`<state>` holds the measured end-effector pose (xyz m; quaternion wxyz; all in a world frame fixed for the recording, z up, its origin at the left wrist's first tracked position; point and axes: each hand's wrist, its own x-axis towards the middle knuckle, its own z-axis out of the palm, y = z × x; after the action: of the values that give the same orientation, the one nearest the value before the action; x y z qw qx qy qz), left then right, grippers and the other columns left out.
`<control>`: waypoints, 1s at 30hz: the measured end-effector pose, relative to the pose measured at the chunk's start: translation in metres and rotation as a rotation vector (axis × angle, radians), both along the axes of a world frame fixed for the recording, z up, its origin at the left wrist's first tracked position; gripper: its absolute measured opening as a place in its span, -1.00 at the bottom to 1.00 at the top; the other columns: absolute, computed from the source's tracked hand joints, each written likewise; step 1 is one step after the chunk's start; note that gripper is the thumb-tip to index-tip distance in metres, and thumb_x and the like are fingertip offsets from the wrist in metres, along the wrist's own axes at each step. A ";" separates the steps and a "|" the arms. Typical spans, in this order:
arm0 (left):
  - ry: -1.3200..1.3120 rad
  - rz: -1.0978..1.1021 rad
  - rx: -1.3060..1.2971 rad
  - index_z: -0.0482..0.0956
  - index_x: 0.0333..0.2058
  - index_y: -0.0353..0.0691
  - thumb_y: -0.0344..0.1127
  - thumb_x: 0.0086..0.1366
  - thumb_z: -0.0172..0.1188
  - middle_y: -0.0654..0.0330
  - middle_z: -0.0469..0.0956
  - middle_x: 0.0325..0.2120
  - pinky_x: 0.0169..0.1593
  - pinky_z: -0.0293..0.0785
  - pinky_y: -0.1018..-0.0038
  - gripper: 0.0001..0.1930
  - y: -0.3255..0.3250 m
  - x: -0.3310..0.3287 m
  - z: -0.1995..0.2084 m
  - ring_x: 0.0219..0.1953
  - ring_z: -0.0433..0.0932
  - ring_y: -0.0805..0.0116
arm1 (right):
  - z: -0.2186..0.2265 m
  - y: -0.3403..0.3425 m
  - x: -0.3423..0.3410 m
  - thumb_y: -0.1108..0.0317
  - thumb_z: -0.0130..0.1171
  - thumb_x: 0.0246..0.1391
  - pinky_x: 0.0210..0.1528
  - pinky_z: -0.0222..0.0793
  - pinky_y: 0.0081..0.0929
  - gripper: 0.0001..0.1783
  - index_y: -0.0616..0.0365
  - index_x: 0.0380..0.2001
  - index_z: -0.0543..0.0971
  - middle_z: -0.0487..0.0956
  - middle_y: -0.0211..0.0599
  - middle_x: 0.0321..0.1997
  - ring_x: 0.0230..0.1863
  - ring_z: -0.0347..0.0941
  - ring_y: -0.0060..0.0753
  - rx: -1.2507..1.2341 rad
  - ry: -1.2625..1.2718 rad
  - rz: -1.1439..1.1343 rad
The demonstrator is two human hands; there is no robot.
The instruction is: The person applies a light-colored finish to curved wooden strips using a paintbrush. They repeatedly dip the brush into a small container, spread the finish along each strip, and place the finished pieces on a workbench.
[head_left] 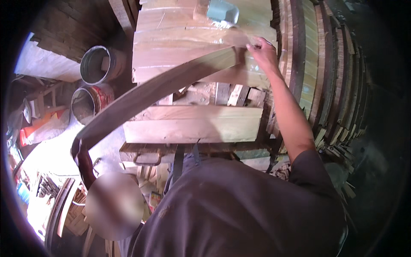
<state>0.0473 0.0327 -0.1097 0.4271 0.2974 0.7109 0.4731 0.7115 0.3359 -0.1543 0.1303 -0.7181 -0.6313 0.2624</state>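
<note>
A long wooden board (158, 83) slants across the view, one end low at the left and the other over the panel of pale planks (171, 47). My left hand (83, 160), dark in shadow, is closed around its lower left end; a blurred disc hides much of that forearm. At the board's far end, my right hand (263, 52) has its fingers closed on a small flat brown piece (239, 40), smeared by motion. Just beyond it, a blue-grey tub (221, 11) rests on the planks, with white wet-looking smears beside it.
Another pale board (192, 124) lies along the bench's near edge (205, 147), with wood offcuts (235, 94) behind it. Stacked planks (314, 77) line the right side. Two buckets (97, 64) stand at the left. Scrap wood (77, 222) lies at the lower left.
</note>
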 end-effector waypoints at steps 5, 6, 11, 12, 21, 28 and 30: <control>0.067 0.009 -0.092 0.48 0.05 -0.41 -0.30 0.32 0.22 0.12 0.56 -0.10 0.09 0.32 0.42 -0.60 -0.059 -0.005 0.006 -0.05 0.46 0.35 | 0.012 0.046 -0.057 0.22 0.23 0.12 -0.03 0.50 -0.24 -0.45 -0.11 0.20 0.43 0.65 -0.08 -0.07 -0.07 0.61 -0.13 0.117 -0.287 0.230; 0.108 0.012 -0.128 0.47 0.07 -0.40 -0.28 0.31 0.23 0.12 0.56 -0.10 0.08 0.32 0.41 -0.58 -0.056 0.000 0.009 -0.06 0.46 0.36 | 0.010 0.050 -0.061 0.23 0.23 0.12 -0.02 0.50 -0.23 -0.50 -0.10 0.15 0.47 0.65 -0.07 -0.08 -0.07 0.61 -0.09 0.110 -0.261 0.257; 0.339 -0.024 -0.115 0.50 -0.15 -0.33 -0.18 0.23 0.32 0.24 0.49 -0.29 -0.11 0.36 0.47 -0.64 -0.072 0.016 0.024 -0.22 0.44 0.42 | 0.005 0.077 -0.072 0.28 0.16 0.14 -0.05 0.49 -0.19 -0.75 -0.05 -0.11 0.65 0.65 -0.05 -0.16 -0.13 0.58 0.02 0.214 -0.196 0.319; 0.416 -0.072 -0.157 0.49 -0.17 -0.32 -0.18 0.23 0.31 0.24 0.47 -0.30 -0.12 0.36 0.47 -0.65 -0.066 0.027 0.040 -0.23 0.43 0.42 | 0.009 0.081 -0.075 0.28 0.15 0.15 -0.06 0.49 -0.18 -0.76 -0.05 -0.12 0.66 0.65 -0.06 -0.17 -0.14 0.58 0.02 0.256 -0.194 0.323; 0.598 -0.244 -0.125 0.49 -0.21 -0.31 -0.37 0.22 0.28 0.16 0.47 -0.23 -0.05 0.41 0.47 -0.78 -0.034 0.077 0.115 -0.16 0.46 0.33 | -0.001 0.113 -0.070 0.33 0.09 0.08 -0.09 0.48 -0.15 -0.77 0.05 -0.25 0.69 0.65 -0.05 -0.28 -0.18 0.59 -0.02 0.192 -0.356 0.492; 0.693 -0.237 -0.195 0.53 -0.20 -0.25 -0.55 0.15 0.25 0.26 0.52 -0.23 -0.14 0.48 0.51 -0.78 -0.033 0.093 0.131 -0.20 0.52 0.41 | -0.018 0.125 -0.032 0.13 0.20 0.10 -0.40 0.37 -0.27 -0.74 0.09 -0.35 0.65 0.61 -0.20 -0.42 -0.44 0.51 -0.20 -0.119 0.181 -0.058; 0.714 -0.220 -0.228 0.54 -0.20 -0.24 -0.55 0.16 0.25 0.25 0.53 -0.25 -0.15 0.47 0.53 -0.78 -0.044 0.095 0.129 -0.22 0.52 0.42 | -0.010 0.112 -0.034 0.17 0.23 0.13 -0.63 0.16 -0.46 -0.75 0.12 -0.47 0.56 0.47 -0.35 -0.63 -0.66 0.32 -0.46 -0.353 0.649 -0.445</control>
<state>0.1423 -0.0112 0.0194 0.2312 0.4684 0.8266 0.2094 0.6779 0.4475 -0.1645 0.2507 -0.7282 -0.3330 0.5440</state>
